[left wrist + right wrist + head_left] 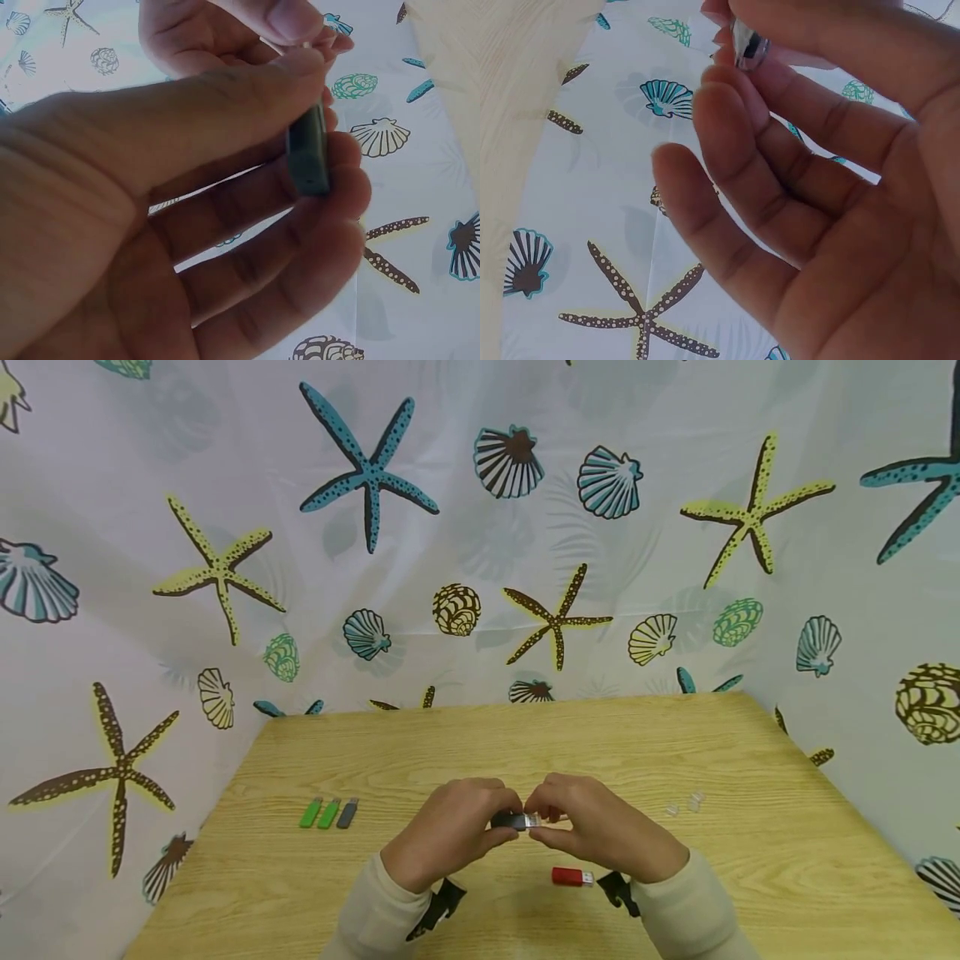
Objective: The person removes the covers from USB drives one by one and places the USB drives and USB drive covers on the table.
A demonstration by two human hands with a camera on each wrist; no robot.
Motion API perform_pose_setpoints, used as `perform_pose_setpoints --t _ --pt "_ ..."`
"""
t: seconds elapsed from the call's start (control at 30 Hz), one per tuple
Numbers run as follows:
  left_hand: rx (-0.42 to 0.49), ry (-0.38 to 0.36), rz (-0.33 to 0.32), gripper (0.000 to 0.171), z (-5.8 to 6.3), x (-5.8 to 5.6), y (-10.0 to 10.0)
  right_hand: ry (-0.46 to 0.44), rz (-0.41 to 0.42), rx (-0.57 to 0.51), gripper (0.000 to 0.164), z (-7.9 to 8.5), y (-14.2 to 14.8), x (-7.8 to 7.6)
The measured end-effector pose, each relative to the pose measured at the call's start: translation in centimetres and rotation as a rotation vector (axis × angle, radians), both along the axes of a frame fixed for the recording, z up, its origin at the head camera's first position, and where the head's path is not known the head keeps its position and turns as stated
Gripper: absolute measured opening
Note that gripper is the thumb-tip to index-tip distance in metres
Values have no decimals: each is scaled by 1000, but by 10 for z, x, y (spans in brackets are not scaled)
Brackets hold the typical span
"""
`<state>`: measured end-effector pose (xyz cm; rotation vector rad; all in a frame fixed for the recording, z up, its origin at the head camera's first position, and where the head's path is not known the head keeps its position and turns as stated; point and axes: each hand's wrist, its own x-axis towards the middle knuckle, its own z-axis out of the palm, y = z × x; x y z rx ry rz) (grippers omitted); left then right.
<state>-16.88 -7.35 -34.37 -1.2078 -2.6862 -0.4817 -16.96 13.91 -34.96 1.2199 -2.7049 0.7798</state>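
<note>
My left hand (450, 828) pinches a dark grey USB flash drive (510, 821) between thumb and fingers, above the middle of the table. In the left wrist view, the drive's closed end (308, 169) points toward the camera. At the metal plug end, my right hand (600, 822) pinches what looks like a clear cap (533, 821), with thumb and fingertips curled. From the right wrist, the silver plug (748, 46) shows inside the clear plastic. How far the cap sits over the plug cannot be told. Just below the hands lies a red USB drive (567, 877), its plug bare.
On the left of the wooden table (420, 743) lie two green USB drives (328, 813) and a grey one (347, 813), side by side. Small clear caps (696, 802) lie at the right. A shell-patterned cloth (480, 543) surrounds the table's back and sides.
</note>
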Motion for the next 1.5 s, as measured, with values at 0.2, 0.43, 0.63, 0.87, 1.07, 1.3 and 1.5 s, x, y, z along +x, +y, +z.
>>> perform_pose_setpoints --t 0.2,0.43,0.63,0.87,1.07,1.3,1.5 --pt "-21 36 34 12 0 0 1 29 2 -2 14 0 -1 2" --pt "-36 90 66 13 0 2 1 38 1 6 14 0 -2 2" --pt "-32 54 73 15 2 2 1 58 -9 -7 13 1 -3 2" --pt "-40 43 57 14 2 3 1 46 -15 -3 13 1 -2 2" --pt "-40 46 53 13 2 3 1 61 -6 -8 13 0 -2 2" --pt "-47 61 51 13 2 4 1 56 -7 -2 12 1 -2 2" --pt "-43 72 45 13 1 3 0 56 -9 -8 12 0 -2 2"
